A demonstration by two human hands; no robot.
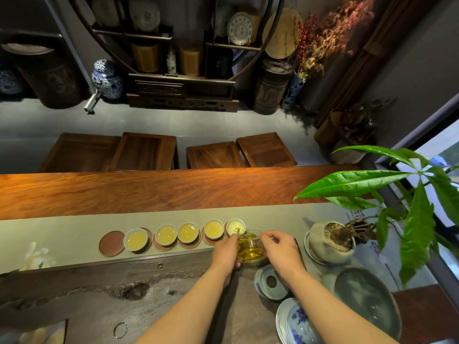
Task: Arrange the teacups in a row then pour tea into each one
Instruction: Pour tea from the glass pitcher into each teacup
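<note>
Several white teacups stand in a row on a grey-green runner [62, 234]. The leftmost cup [135, 239], and the cups to its right [166, 235], [188, 232], [213, 228], hold yellow tea. The rightmost cup [235, 226] is receiving a thin stream from a glass pitcher [250, 249] of golden tea, tilted toward it. My left hand [227, 252] steadies the pitcher's left side. My right hand [278, 247] grips its right side. A bare round coaster [111, 243] lies at the row's left end.
A potted plant [331, 242] with big green leaves stands to the right. A lidded gaiwan [272, 281], a blue-and-white bowl [295, 321] and a dark glazed bowl [367, 299] sit near my right arm. A dark stone tea tray [99, 299] fills the foreground. Wooden stools stand beyond the table.
</note>
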